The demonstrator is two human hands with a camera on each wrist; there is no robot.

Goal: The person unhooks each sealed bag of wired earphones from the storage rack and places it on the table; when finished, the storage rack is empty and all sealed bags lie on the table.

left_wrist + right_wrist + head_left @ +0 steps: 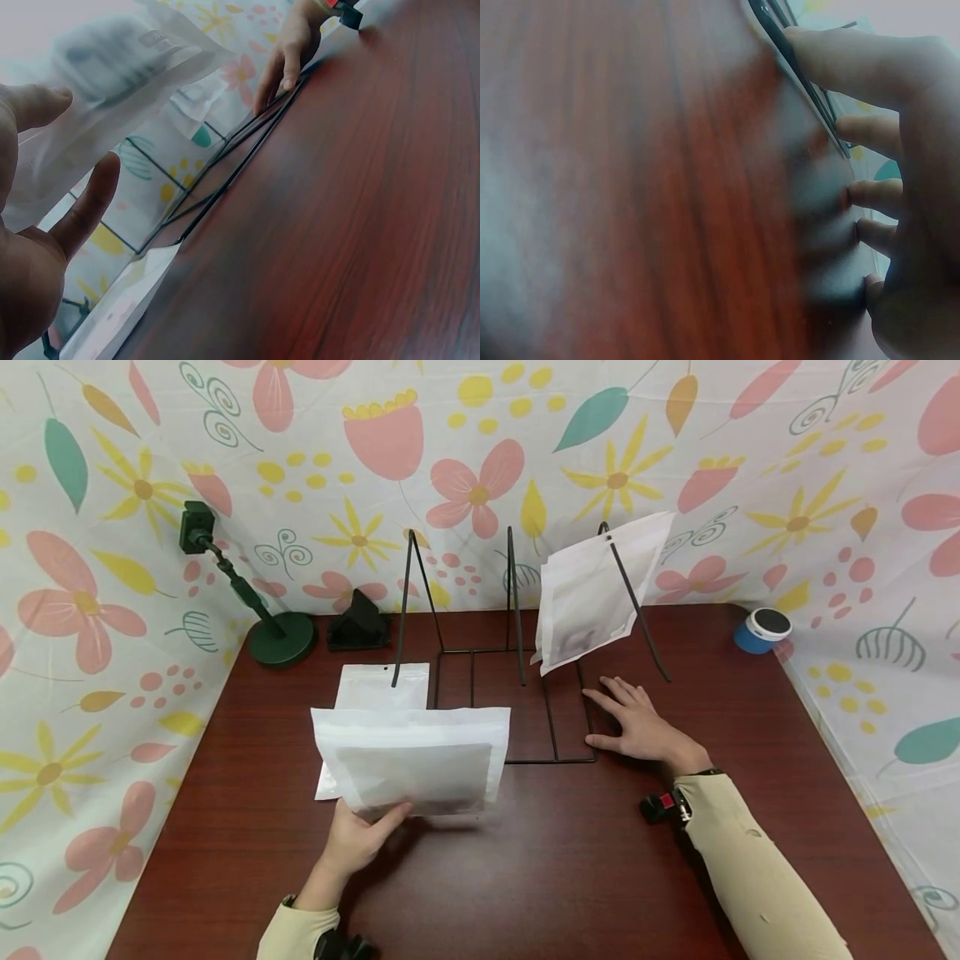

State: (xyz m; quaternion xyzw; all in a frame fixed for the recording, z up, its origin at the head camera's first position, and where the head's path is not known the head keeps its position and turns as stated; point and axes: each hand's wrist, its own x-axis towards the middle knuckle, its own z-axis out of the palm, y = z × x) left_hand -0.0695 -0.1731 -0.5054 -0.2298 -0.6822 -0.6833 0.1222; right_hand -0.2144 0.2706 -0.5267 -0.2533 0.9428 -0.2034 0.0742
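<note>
My left hand (352, 843) pinches the lower edge of a white frosted pouch (416, 768), held up in front of a black wire rack (555, 762). A blurred dark shape shows through the pouch in the left wrist view. My right hand (645, 731) is spread on the table, thumb and fingertips at the rack's right side; in the right wrist view the thumb (832, 64) meets the black wire. Another white pouch (588, 597) leans tilted in the rack's right-hand slot. A further white pouch (382, 683) lies flat at the rack's left, partly hidden by the held one.
A green stand with a jointed arm (281, 639) is at the back left, beside a small black wedge-shaped holder (358, 625). At the back right sits a blue round tub (753, 639). Flower-patterned cloth (480, 410) hangs behind the brown table (555, 877).
</note>
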